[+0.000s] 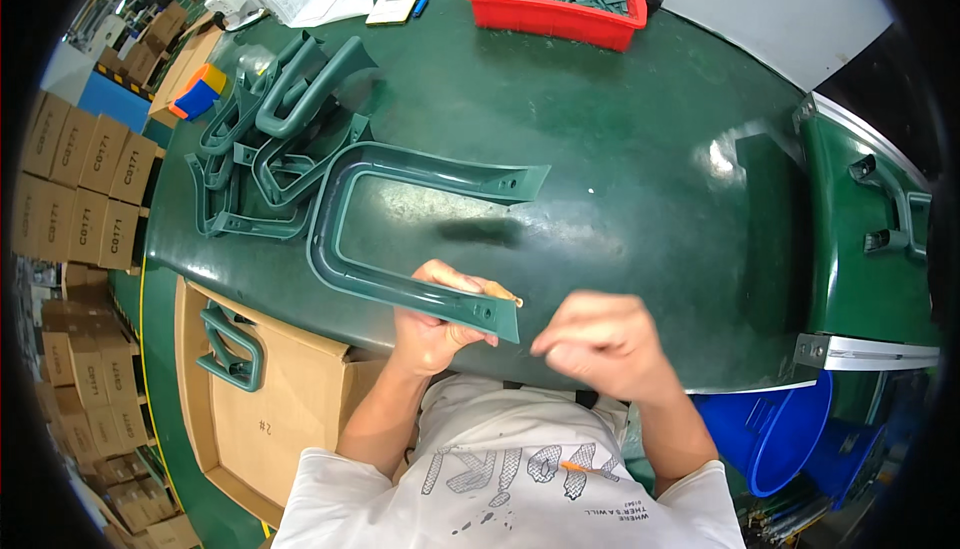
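My left hand (432, 321) grips the near arm of a large green U-shaped plastic handle (345, 181) that lies on the dark green table (620, 149). A thin wooden stick pokes out between its fingers by the handle's end. My right hand (600, 341) hovers just right of that end, blurred, fingers curled together; I cannot make out anything in it. A pile of several similar green handles (270, 129) sits at the table's left.
A red bin (560, 11) of small green parts stands at the far edge, with papers and a pen beside it. An open cardboard box (270, 399) below left holds one green handle. Blue buckets (780, 429) stand at lower right. Stacked cartons fill the left.
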{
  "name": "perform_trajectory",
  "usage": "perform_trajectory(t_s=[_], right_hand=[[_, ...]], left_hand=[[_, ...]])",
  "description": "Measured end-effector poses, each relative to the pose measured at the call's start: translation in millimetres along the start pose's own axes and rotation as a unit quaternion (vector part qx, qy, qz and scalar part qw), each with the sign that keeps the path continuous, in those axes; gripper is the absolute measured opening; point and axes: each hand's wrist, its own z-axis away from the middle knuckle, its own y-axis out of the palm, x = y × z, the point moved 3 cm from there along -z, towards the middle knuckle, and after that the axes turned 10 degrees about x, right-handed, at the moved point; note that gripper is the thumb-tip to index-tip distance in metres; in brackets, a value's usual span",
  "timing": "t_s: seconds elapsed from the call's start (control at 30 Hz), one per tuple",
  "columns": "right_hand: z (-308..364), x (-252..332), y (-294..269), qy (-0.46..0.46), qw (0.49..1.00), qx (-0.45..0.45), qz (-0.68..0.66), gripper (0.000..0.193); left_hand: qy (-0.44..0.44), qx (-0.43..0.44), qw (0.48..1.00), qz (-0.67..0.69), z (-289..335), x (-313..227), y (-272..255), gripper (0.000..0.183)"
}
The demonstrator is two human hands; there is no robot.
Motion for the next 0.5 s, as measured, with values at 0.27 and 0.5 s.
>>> perform_trajectory(t_s=[0.27, 0.5], right_hand=[[-8, -11, -34, -0.02, 0.945, -0.26, 0.199, 0.014], [-12, -12, -30, -0.025, 0.937, -0.255, 0.236, 0.013]], left_hand=[[-0.023, 0.036, 0.997, 0.059, 2, -2, 22, 0.037], [-0.027, 0.045, 0.997, 0.059, 3, -5, 22, 0.036]])
